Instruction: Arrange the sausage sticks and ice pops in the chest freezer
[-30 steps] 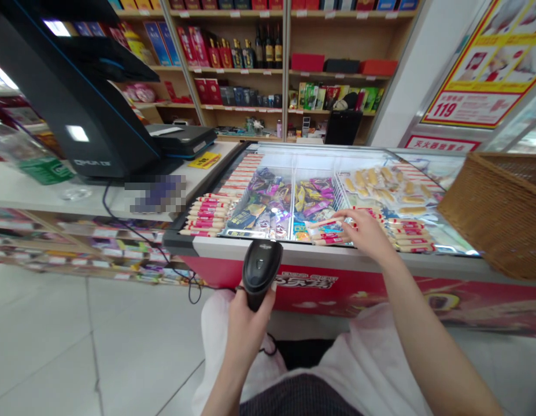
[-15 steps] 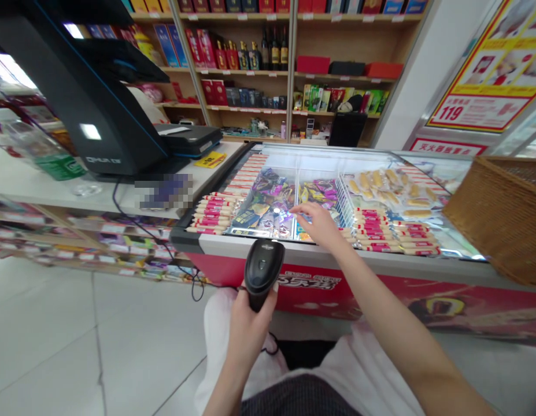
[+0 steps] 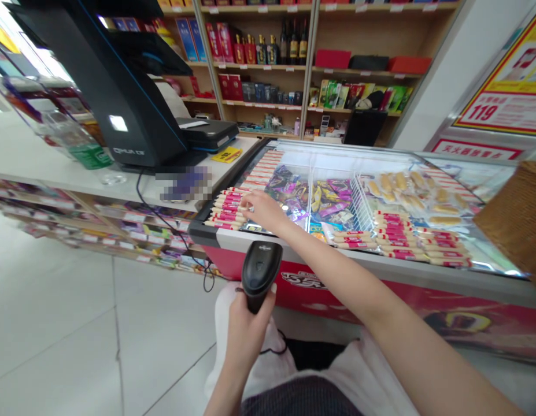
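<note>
My left hand grips a black barcode scanner by its handle, low in front of the freezer. My right hand reaches across to the left end of the freezer's glass lid, fingers spread and touching a row of red-and-white sausage sticks laid there. A second row of the same sticks lies along the lid's front right. Under the glass are purple and yellow snack packets.
A black checkout terminal and a printer stand on the white counter at left, with a cable hanging down. A wicker basket sits at the right edge. Wooden shelves of bottles and boxes fill the back wall.
My right hand has swept left across the lid, from the sticks at front centre to the row at the left end. The view has turned left. The scanner stays in my left hand.
</note>
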The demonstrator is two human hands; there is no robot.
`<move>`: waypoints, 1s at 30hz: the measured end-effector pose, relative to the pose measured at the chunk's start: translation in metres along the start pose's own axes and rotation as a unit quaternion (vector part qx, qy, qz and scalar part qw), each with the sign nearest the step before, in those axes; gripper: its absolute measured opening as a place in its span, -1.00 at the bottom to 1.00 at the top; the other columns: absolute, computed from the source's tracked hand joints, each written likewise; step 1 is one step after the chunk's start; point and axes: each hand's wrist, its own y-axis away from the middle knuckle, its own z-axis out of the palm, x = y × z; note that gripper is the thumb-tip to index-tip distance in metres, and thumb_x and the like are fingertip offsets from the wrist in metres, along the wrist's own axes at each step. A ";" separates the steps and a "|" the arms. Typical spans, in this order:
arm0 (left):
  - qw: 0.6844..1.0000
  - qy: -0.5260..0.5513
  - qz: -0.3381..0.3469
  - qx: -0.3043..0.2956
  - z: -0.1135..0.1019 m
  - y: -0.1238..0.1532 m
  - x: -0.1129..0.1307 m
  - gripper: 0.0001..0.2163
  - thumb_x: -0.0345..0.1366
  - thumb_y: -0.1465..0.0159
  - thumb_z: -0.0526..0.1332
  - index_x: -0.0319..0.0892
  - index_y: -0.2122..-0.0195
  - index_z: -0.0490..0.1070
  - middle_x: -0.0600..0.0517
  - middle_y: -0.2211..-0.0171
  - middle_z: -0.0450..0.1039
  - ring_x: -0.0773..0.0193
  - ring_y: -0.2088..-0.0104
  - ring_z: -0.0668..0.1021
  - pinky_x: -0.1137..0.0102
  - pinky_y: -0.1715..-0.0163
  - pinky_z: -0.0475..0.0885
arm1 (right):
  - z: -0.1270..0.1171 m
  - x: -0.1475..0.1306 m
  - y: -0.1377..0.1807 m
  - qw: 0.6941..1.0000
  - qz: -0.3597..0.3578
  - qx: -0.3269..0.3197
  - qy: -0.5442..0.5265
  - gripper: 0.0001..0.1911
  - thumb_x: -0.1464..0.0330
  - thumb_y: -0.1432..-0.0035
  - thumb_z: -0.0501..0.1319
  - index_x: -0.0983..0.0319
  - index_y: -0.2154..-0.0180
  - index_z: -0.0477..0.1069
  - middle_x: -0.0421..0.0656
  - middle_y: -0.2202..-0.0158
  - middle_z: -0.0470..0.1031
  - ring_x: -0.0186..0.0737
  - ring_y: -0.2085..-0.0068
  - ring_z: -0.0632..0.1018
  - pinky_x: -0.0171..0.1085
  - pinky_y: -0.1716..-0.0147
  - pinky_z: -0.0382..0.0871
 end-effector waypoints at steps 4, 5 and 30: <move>1.000 -0.006 0.004 0.002 0.000 0.000 0.002 -0.60 0.10 -0.17 0.29 -0.18 0.39 0.37 0.07 0.59 0.39 0.28 0.61 0.38 0.37 0.55 0.29 | 0.003 -0.003 -0.001 0.999 0.039 -0.013 0.005 -0.92 0.51 -0.19 0.26 0.27 0.25 0.50 -0.07 0.17 0.52 -0.15 0.12 0.53 -0.24 0.06 0.38; 1.000 -0.003 0.006 -0.002 0.001 0.000 0.003 -0.60 0.10 -0.17 0.29 -0.19 0.37 0.37 0.07 0.60 0.38 0.28 0.62 0.37 0.37 0.56 0.29 | 0.002 -0.004 0.000 0.999 0.041 -0.011 0.011 -0.92 0.51 -0.20 0.25 0.26 0.25 0.50 -0.07 0.15 0.51 -0.14 0.10 0.52 -0.23 0.06 0.38; 0.998 0.011 0.051 -0.016 0.035 0.005 0.030 -0.65 -0.01 -0.17 0.31 -0.22 0.22 0.49 0.04 0.53 0.50 0.13 0.46 0.54 0.35 0.44 0.37 | -0.072 0.028 0.144 0.932 0.198 0.136 -0.272 -0.73 0.18 -0.30 0.22 0.19 0.12 0.58 -0.16 0.34 0.64 -0.21 0.34 0.62 -0.26 0.29 0.49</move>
